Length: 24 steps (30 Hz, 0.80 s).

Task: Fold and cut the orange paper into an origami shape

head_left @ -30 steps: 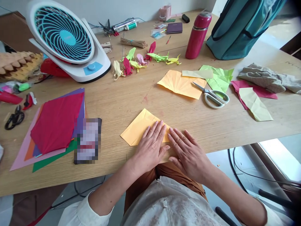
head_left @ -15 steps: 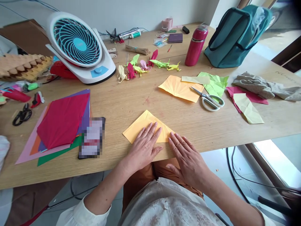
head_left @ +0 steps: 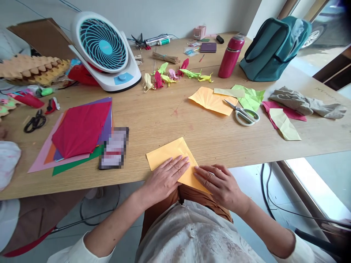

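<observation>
A folded yellow-orange sheet of paper (head_left: 171, 149) lies at the table's front edge, its near right corner jutting out over my lap. Flat on top of it rests my left hand (head_left: 167, 173), fingers stretched out side by side. At the paper's right edge is my right hand (head_left: 219, 182), its fingers bent and closed on that edge; the thumb is hidden. Farther back, grey-handled scissors (head_left: 244, 116) lie partly on a creased orange sheet (head_left: 205, 99) and a crumpled light-green sheet (head_left: 252, 98).
To the left are a stack of coloured paper (head_left: 79, 128), a blurred phone (head_left: 113, 149) and black scissors (head_left: 35, 121). Behind stand a fan (head_left: 105, 51), several small folded paper figures (head_left: 172, 75), a red bottle (head_left: 231, 56) and a teal bag (head_left: 274, 51). A grey cloth (head_left: 304, 102) lies right.
The orange paper has turned and come nearer, its corner now past the table edge. My right hand's fingers went from stretched out to bent at its edge. The view shifted slightly.
</observation>
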Available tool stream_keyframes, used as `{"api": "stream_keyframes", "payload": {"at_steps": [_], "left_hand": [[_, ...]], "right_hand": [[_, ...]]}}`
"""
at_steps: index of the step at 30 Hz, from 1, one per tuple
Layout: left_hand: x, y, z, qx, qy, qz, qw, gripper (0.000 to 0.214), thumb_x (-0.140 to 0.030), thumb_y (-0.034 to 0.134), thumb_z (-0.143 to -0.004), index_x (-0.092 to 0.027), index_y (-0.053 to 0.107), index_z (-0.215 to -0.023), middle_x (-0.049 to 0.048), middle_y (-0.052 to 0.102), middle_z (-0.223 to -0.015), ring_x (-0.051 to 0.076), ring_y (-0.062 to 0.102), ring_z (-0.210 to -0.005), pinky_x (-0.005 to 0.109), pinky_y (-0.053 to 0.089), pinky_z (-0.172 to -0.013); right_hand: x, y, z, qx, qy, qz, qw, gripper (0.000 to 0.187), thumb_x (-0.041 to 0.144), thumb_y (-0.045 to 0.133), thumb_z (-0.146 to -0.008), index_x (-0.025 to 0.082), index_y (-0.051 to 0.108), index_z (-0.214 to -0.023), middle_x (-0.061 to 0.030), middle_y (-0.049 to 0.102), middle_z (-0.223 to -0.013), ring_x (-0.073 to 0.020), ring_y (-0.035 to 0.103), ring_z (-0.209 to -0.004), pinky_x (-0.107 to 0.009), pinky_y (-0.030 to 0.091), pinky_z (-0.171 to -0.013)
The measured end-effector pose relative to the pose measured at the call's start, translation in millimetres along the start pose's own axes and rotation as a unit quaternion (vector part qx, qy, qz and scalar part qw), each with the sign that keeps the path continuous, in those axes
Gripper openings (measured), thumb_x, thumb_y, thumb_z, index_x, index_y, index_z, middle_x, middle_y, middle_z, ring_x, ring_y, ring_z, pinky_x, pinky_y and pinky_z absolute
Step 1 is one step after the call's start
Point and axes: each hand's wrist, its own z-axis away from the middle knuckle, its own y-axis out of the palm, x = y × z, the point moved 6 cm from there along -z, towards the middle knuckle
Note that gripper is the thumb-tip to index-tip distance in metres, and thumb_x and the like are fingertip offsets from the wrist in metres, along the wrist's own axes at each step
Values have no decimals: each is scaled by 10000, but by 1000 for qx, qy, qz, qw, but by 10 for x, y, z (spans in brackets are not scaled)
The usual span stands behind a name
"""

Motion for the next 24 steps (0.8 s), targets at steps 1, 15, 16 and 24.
{"api": "stream_keyframes", "payload": {"at_steps": [1, 15, 16, 24], "left_hand": [[5, 16, 27, -5, -4, -8, 1000, 641, -104, 436, -963, -145, 319, -1593, 113, 350, -1651, 235, 293, -1553, 435, 334, -1265], [321, -173, 345, -100, -83, 19, 991, 510, -84, 407, -978, -199, 541, -1457, 84, 607, -1472, 256, 522, -1422, 467, 479, -1148], [371, -244, 304, -117, -81, 35, 989, 525, -46, 399, -958, -190, 553, -1439, 85, 631, -1447, 237, 554, -1393, 440, 502, -1124], [1180, -843, -317, -299, -87, 32, 950, 589, 28, 387, -884, -196, 607, -1382, 95, 680, -1376, 222, 598, -1333, 447, 494, -1108]], "right_hand": [[8, -14, -4, -5, -11, -5, 1000, 455, 151, 411, -1027, 127, 542, -1463, -148, 662, -1400, -261, 606, -1254, -437, 490, -931], [-184, -534, -452, -77, -9, -130, 989, 455, 146, 461, -1011, 148, 542, -1458, -147, 735, -1245, -266, 667, -1077, -425, 559, -821], [-243, -593, -524, -91, -6, -142, 986, 456, 136, 469, -1003, 165, 553, -1451, -142, 744, -1208, -262, 673, -1049, -425, 564, -816], [-1026, -600, -865, -135, 216, -200, 946, 467, 241, 557, -954, 289, 593, -1417, -115, 676, -1328, -270, 680, -1123, -442, 599, -865]]}}
